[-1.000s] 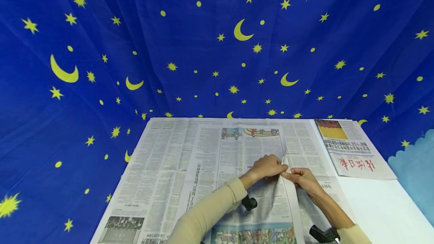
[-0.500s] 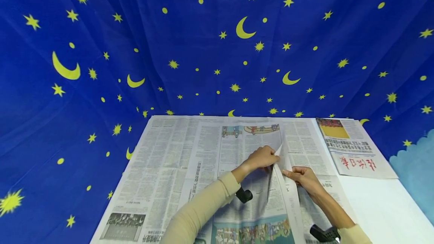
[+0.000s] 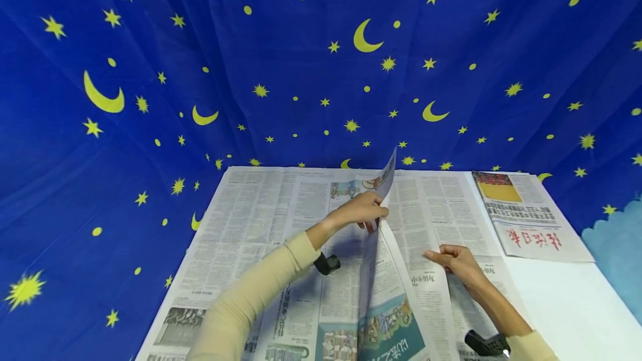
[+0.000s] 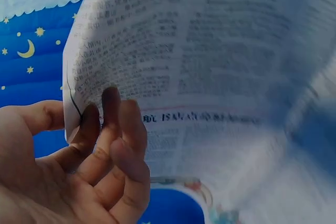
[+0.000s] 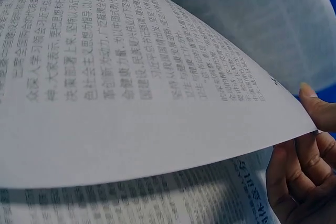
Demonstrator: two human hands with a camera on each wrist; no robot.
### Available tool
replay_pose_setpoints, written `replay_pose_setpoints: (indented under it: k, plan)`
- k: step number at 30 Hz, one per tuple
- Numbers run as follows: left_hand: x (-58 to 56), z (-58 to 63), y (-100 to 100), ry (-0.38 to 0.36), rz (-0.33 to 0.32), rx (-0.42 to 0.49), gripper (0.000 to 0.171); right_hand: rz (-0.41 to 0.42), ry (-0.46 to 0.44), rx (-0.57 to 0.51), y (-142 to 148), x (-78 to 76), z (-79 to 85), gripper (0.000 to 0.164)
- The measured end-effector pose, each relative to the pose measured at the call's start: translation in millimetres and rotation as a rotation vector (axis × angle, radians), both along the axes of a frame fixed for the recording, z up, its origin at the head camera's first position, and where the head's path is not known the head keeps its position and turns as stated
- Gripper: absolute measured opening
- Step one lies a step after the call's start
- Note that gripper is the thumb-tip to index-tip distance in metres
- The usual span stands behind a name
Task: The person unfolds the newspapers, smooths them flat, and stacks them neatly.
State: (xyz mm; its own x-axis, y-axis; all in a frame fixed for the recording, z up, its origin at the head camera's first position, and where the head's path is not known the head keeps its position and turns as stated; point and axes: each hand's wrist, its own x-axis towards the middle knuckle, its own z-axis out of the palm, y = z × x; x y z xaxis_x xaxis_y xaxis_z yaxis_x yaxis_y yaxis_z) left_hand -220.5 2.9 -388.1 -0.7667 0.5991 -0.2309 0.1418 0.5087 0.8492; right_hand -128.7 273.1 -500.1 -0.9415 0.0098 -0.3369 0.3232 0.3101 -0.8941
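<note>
A newspaper page (image 3: pixel 386 316) with coloured cartoon pictures stands partly lifted and curved over the open newspaper (image 3: pixel 256 210). My left hand (image 3: pixel 363 210) pinches its right edge between thumb and fingers, also seen around the page (image 4: pixel 226 56) in the left wrist view. Farther right, my right hand (image 3: pixel 458 263) grips the edge of the newspaper sheet (image 5: pixel 157 135) beneath, thumb on top and fingers below. Between the two hands, the lifted page and the sheet under it stand apart. The lifted page hides part of the paper on its left.
A folded newspaper (image 3: pixel 531 227) with a red title lies at the right on the white table (image 3: pixel 567 294). A blue cloth (image 3: pixel 301 43) with yellow moons and stars hangs behind. Black devices (image 3: pixel 327 264) are strapped at both wrists.
My left hand has moved left and away from my right hand, pulling the upper page up and leftward off the sheet below. My right hand stays nearly in place on the edge.
</note>
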Motion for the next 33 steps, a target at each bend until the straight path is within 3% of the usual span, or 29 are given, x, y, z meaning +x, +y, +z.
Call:
replay_pose_setpoints:
  k: [6,12,22,28,33]
  plan:
    - [-2.4,20.5,-46,0.045,0.070,-0.012,0.017,0.020,0.028,0.050,10,-0.4,1.8,0.042]
    - [0.0,26.4,-99,0.071,0.172,-0.017,0.024,0.039,0.041,0.107,22,-2.0,6.2,0.050]
    - [10.4,24.8,-180,0.026,0.351,-0.025,0.015,0.020,-0.050,0.133,38,-0.1,6.7,0.047]
    - [16.1,17.1,-219,0.024,0.369,-0.065,0.018,0.016,-0.058,0.145,43,-0.5,5.9,0.044]
    - [21.8,6.4,-245,-0.023,0.368,-0.096,0.025,0.015,-0.055,0.182,50,-2.1,2.2,0.045]
